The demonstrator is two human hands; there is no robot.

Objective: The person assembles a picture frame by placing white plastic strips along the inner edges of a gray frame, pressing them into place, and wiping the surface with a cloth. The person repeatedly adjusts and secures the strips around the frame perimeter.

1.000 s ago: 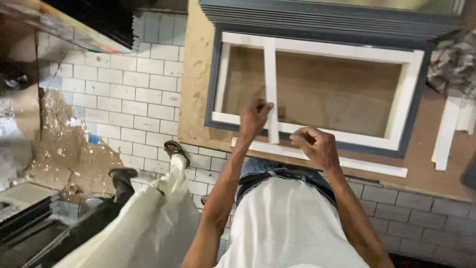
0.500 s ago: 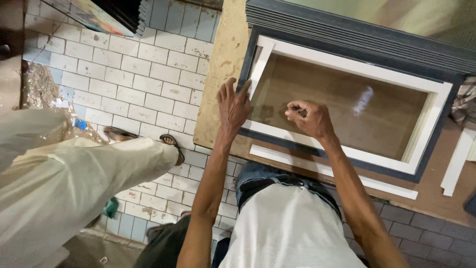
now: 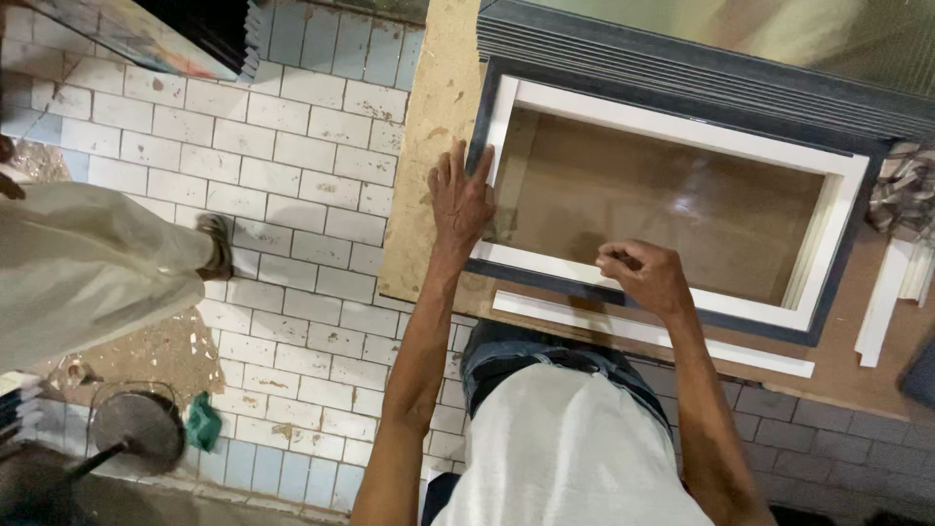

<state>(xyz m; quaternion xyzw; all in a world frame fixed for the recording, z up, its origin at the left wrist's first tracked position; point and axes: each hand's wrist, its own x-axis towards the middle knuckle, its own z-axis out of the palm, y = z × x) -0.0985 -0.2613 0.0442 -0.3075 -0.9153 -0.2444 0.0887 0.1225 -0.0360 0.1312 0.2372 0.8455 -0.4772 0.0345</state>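
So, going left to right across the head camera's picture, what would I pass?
Another person's pale trouser leg → sandalled foot on the tiled floor → left hand, flat on the frame's left corner → right hand, fist on the near rail → dark-edged white frame → loose white strips.

Co-worker's trouser leg (image 3: 88, 263) cut off at the left edge, body out of view, stack of grey frames (image 3: 701, 58) running past the top and right edges, right hand (image 3: 645, 276) curled, fingertips hidden underneath, dark object (image 3: 918, 375) clipped at right edge, unidentifiable
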